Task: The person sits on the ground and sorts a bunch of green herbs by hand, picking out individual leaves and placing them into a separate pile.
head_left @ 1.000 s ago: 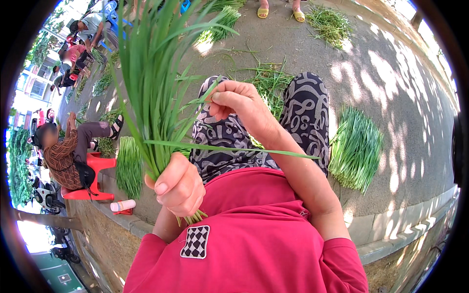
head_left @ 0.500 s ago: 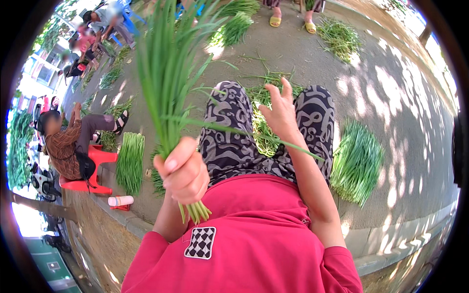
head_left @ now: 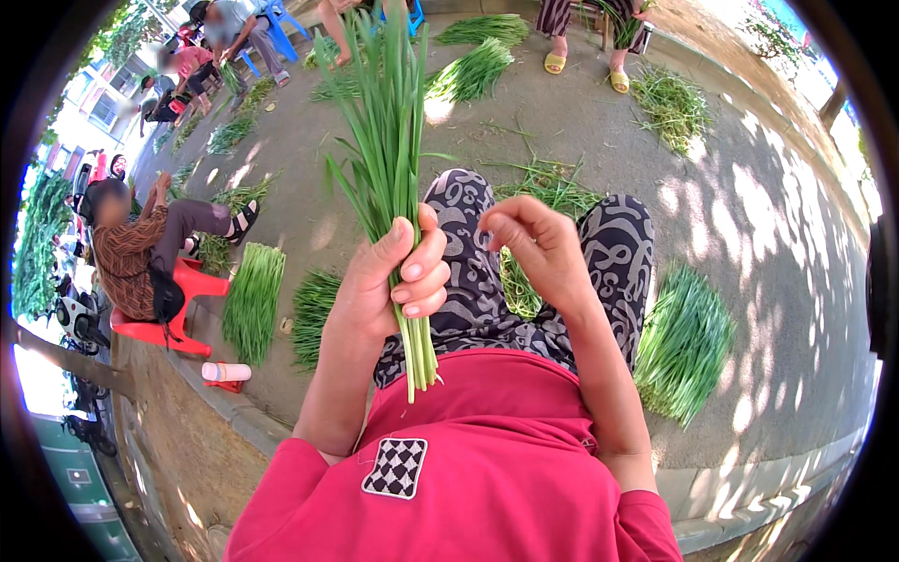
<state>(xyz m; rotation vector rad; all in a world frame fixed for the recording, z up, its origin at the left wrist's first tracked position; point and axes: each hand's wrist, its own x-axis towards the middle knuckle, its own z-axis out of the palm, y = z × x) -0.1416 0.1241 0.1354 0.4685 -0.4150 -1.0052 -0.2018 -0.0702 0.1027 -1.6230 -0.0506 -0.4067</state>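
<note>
A bunch of long, flat-leaved garlic chives (head_left: 384,159) stands nearly upright in front of me. My left hand (head_left: 393,272) is closed round its lower stems. The pale stem ends hang below my fist, over the edge of my red shirt. To the right of the bunch, above my lap, my right hand (head_left: 541,248) has its fingers loosely bent. Nothing shows in it, and it does not touch the bunch. Below and beyond this hand, loose trimmed leaves (head_left: 552,187) lie on the ground between and past my knees.
Neat chive piles lie on the ground at my right (head_left: 688,342) and left (head_left: 253,304). Another pile (head_left: 316,314) is beside my left leg. A person sits on a red stool (head_left: 187,300) at left, near a pink bottle (head_left: 227,372). More people work farther off.
My left hand has moved right and turned, bringing the bunch more upright and nearer the middle. My right hand has gone from spread fingers to bent ones. The view has shifted slightly.
</note>
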